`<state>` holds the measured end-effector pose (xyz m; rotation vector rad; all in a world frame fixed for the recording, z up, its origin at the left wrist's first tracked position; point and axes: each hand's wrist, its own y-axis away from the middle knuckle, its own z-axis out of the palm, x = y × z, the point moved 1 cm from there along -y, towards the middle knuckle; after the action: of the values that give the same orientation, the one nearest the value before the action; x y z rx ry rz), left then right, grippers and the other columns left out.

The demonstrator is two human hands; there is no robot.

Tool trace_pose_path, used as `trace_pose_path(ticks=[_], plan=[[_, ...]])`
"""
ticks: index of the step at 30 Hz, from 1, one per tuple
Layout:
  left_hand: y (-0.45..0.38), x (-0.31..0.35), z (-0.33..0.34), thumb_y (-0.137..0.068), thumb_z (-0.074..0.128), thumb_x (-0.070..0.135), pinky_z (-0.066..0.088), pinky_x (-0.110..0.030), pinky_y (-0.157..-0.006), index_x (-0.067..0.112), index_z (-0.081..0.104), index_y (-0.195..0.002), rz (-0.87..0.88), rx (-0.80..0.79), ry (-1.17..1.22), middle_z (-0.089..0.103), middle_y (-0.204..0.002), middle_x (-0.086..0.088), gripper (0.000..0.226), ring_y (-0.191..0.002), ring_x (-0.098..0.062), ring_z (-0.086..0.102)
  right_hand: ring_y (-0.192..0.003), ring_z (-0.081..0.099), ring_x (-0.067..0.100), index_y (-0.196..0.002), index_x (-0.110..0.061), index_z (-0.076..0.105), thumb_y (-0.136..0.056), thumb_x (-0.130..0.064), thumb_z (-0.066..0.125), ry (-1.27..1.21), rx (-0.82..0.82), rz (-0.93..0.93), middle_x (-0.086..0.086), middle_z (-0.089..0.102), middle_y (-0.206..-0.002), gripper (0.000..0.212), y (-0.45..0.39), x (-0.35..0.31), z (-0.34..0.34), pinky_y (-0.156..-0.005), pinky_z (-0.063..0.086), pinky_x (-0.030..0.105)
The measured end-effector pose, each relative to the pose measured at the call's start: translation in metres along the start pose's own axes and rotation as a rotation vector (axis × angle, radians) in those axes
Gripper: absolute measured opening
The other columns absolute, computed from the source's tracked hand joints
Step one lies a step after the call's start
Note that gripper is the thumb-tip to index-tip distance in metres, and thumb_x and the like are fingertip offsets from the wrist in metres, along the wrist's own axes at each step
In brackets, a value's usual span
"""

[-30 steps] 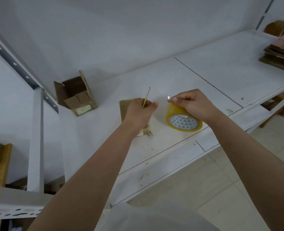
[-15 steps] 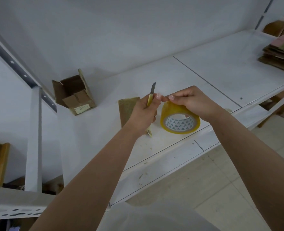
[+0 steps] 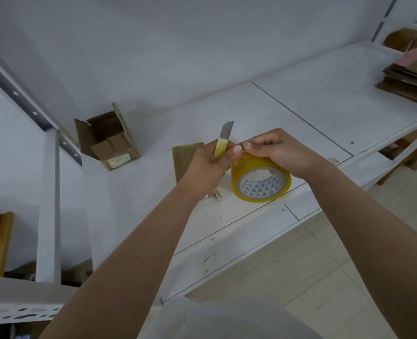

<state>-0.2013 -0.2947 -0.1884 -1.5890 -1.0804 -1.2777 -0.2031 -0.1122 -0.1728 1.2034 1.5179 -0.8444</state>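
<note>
left grip [image 3: 209, 165]: clamped on yellow utility knife [image 3: 223, 140], blade up, thumb on tape | right grip [image 3: 283, 152]: curled round clear packing tape roll [image 3: 261, 182], at white shelf [image 3: 324, 106] front edge | flat cardboard piece [image 3: 185, 155] behind left grip

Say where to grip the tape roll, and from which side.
Take the tape roll over its top arc, from above-right, as the right hand does: its open core faces the camera, offering a rim to hook, and the knife in the left hand crowds the other side.
</note>
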Motion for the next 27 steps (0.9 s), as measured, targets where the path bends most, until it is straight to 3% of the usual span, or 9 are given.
trace_pose_path(ticks=[4,7,10,13,18,20,23,27], plan=[[-0.003,0.001,0.003,-0.099,0.053,0.029,0.037,-0.018,-0.054,0.014,0.056,-0.075,-0.048,-0.051,-0.133,0.048,-0.047,0.015,0.027,-0.049,-0.003,0.044,-0.084,0.073,0.029,-0.102,-0.011,0.075,-0.094,-0.031,0.060,0.060,0.012,0.041,0.012,0.075,-0.091,0.027,0.001,0.004,0.003,-0.077,0.058,0.035],[-0.005,0.004,0.005,-0.097,0.057,0.030,0.035,-0.018,-0.048,0.013,0.055,-0.071,-0.187,-0.008,-0.107,0.047,-0.044,0.014,0.031,-0.043,-0.003,0.041,-0.089,0.070,0.029,-0.101,-0.017,0.077,-0.093,-0.035,0.062,0.175,0.156,0.009,0.008,0.075,-0.093,0.025,0.001,0.009,0.007,-0.087,0.055,0.046],[0.000,0.007,0.015,-0.094,0.064,0.027,0.030,-0.017,-0.039,0.011,0.055,-0.070,-0.417,0.045,0.192,0.048,-0.053,0.005,0.030,-0.039,-0.004,0.035,-0.085,0.065,0.007,-0.105,-0.034,0.074,-0.093,-0.039,0.062,0.390,0.407,-0.049,-0.016,0.070,-0.083,0.018,-0.002,0.015,0.013,-0.081,0.049,0.031],[0.007,0.009,0.022,-0.091,0.068,0.027,0.028,-0.016,-0.038,0.012,0.059,-0.071,-0.553,0.071,0.325,0.052,-0.058,0.003,0.027,-0.041,-0.004,0.034,-0.076,0.059,0.006,-0.111,-0.038,0.070,-0.093,-0.039,0.060,0.535,0.544,-0.103,-0.019,0.059,-0.068,0.020,-0.005,0.019,0.020,-0.070,0.043,0.026],[0.011,0.008,-0.015,-0.093,0.065,0.019,0.029,-0.011,-0.036,0.008,0.064,-0.079,-0.424,0.203,0.194,0.066,-0.070,-0.004,0.018,-0.038,-0.003,0.040,-0.087,0.066,0.022,-0.117,-0.037,0.066,-0.093,-0.039,0.058,0.741,0.625,-0.128,-0.008,0.070,-0.088,0.025,-0.008,0.036,0.007,-0.070,0.040,0.028],[0.014,-0.001,-0.049,-0.094,0.062,0.027,0.034,-0.013,-0.043,0.011,0.065,-0.079,-0.402,0.342,0.074,0.064,-0.074,-0.001,0.022,-0.042,-0.003,0.046,-0.085,0.066,0.033,-0.120,-0.028,0.065,-0.093,-0.032,0.060,0.852,0.630,-0.141,0.004,0.072,-0.091,0.028,-0.010,0.049,-0.001,-0.073,0.040,0.032],[0.027,-0.032,-0.096,-0.099,0.048,0.041,0.040,-0.026,-0.065,0.018,0.064,-0.086,-0.421,0.512,-0.302,0.062,-0.081,0.005,0.031,-0.070,-0.011,0.055,-0.084,0.063,0.038,-0.120,-0.014,0.064,-0.089,-0.020,0.064,0.932,0.549,-0.134,0.015,0.070,-0.089,0.031,-0.011,0.070,0.004,-0.080,0.038,0.038],[0.061,-0.084,-0.119,-0.101,0.037,0.043,0.039,-0.036,-0.070,0.010,0.052,-0.109,-0.609,0.445,-0.920,0.060,-0.103,-0.011,0.038,-0.086,-0.031,0.057,-0.096,0.060,0.040,-0.122,-0.005,0.058,-0.086,-0.009,0.064,0.923,0.407,-0.048,0.018,0.068,-0.100,0.037,-0.004,0.100,0.027,-0.086,0.039,0.042]])
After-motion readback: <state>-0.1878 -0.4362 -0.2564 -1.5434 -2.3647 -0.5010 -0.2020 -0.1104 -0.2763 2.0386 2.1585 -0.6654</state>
